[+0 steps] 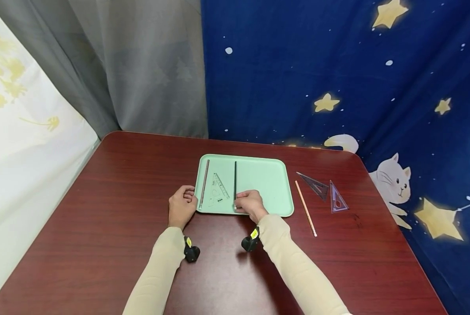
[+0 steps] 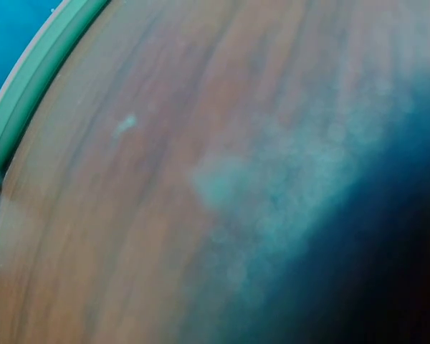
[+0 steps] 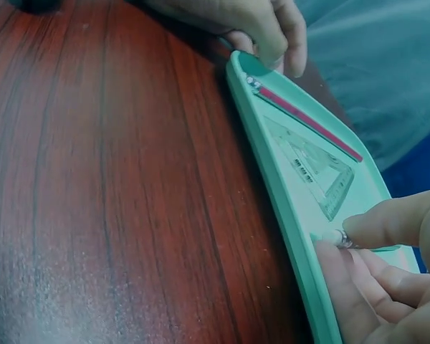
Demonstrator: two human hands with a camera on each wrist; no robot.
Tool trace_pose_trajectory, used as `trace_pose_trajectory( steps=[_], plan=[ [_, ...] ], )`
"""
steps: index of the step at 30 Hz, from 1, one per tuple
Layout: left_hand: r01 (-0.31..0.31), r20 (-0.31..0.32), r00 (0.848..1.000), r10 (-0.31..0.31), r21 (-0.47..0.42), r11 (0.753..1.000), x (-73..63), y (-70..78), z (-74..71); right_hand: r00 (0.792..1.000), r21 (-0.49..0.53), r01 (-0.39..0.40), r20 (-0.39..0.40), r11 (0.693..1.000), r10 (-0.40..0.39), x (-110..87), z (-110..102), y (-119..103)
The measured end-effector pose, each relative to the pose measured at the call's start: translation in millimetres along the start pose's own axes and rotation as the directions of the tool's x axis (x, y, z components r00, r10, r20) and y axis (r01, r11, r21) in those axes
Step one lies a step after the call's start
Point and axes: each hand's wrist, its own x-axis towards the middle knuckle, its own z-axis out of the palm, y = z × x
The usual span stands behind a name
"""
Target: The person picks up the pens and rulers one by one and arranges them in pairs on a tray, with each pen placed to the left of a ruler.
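Observation:
A light-green tray (image 1: 264,186) lies on the table. My left hand (image 1: 182,206) holds its near left corner, with fingers curled at the rim. My right hand (image 1: 251,204) pinches a dark pencil (image 1: 235,179) by its eraser end, inside the tray near the front wall; in the right wrist view thumb and fingers meet around the pencil's metal band (image 3: 344,239). A reddish pencil (image 1: 205,183) lies along the tray's left side. Between the two pencils is a clear set square (image 1: 219,188). The left wrist view mostly shows blurred tabletop and a bit of the tray rim (image 2: 46,64).
To the right of the tray, a light wooden pencil (image 1: 306,208) lies on the dark red table (image 1: 113,210). Beyond it are a dark transparent set square (image 1: 317,187) and a purple one (image 1: 337,200). Curtains (image 1: 258,78) hang behind the table.

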Motion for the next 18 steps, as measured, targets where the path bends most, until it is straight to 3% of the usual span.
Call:
trace_pose_trajectory(
  steps=[11, 18],
  plan=[
    [-0.014, -0.013, 1.000, 0.014, 0.001, 1.000, 0.1, -2.5, 1.2, 0.994, -0.166, 0.086, -0.050, 0.982, -0.096, -0.5, 6.6, 3.8],
    [-0.005, -0.010, 1.000, 0.005, 0.006, 1.000, 0.1, -1.7, 0.6, 0.995, -0.193, 0.078, -0.054, 0.978, -0.090, -1.2, 6.4, 3.3]
  ],
)
